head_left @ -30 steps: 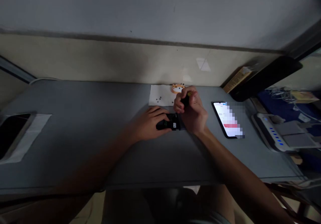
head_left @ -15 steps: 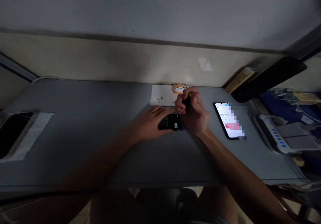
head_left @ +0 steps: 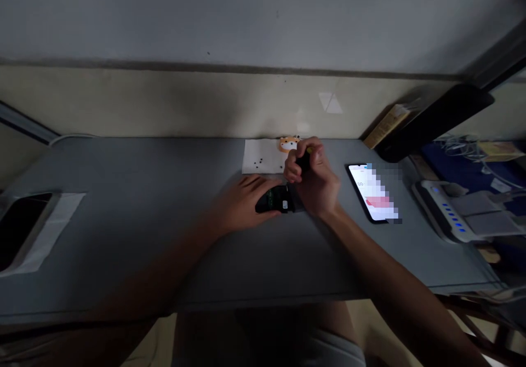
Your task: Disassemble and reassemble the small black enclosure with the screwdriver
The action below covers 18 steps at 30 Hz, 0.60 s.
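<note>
A small black device [head_left: 274, 199] with green markings and a little white label lies on the desk. My left hand [head_left: 242, 205] is closed around its left side, thumb along the near edge and fingers along the far edge. In my right hand [head_left: 316, 183] a screwdriver [head_left: 304, 161] with a black handle and yellow end is gripped in the fist. Its thin shaft points down at the device's right end; my hand partly hides where the tip meets it. Several tiny dark screws [head_left: 258, 162] lie on a white paper [head_left: 251, 150] just beyond the device.
A bear-faced orange and white item [head_left: 289, 144] rests on the paper's far right. To the right are a lit phone [head_left: 376, 200], a power strip [head_left: 441, 211] with plugs, and a long black object [head_left: 435, 123]. Another dark phone [head_left: 24, 224] lies at far left.
The whole view has shifted slightly, so the desk items sit a little to the left. Both hands keep their grips and their places at the device.
</note>
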{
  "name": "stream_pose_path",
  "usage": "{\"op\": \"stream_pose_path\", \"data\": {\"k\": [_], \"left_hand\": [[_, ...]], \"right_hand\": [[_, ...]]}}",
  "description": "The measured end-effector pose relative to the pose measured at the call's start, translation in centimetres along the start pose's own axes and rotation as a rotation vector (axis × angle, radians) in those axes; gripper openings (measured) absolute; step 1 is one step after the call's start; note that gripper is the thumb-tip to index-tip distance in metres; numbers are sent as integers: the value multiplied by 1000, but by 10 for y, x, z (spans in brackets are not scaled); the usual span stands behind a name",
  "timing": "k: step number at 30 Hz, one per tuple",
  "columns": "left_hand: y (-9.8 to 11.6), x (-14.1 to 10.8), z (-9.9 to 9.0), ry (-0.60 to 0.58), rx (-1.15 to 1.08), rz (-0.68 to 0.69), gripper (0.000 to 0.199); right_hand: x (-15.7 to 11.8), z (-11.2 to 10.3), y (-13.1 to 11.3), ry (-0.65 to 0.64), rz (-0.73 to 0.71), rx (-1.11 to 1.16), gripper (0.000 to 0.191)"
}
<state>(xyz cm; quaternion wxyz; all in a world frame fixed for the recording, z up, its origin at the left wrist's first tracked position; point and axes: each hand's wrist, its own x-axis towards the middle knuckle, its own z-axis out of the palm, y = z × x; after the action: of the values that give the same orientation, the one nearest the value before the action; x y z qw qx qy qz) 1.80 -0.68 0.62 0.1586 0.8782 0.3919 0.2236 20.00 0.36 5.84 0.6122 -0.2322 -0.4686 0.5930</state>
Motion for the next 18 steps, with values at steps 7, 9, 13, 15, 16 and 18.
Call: {"op": "stream_pose_path", "data": {"k": [7,9,13,15,16,18], "left_hand": [[0,0,0,4,7,19,46],[1,1,0,7,8,19,46],[1,0,0,23,-4,25,47],[1,0,0,31,-6,51,42],[1,-1,0,37,-8,69,38],[0,-1,0,44,-17,99,31]], "right_hand": [[2,-3,3,8,-11,-10,43],[2,-2,4,1,-3,-12,44],[0,-1,2,5,-1,8,43],[1,-1,1,28,-4,4,44],[1,-2,0,32,-5,-2,44],[2,-3,0,25,-12,-12,45]]}}
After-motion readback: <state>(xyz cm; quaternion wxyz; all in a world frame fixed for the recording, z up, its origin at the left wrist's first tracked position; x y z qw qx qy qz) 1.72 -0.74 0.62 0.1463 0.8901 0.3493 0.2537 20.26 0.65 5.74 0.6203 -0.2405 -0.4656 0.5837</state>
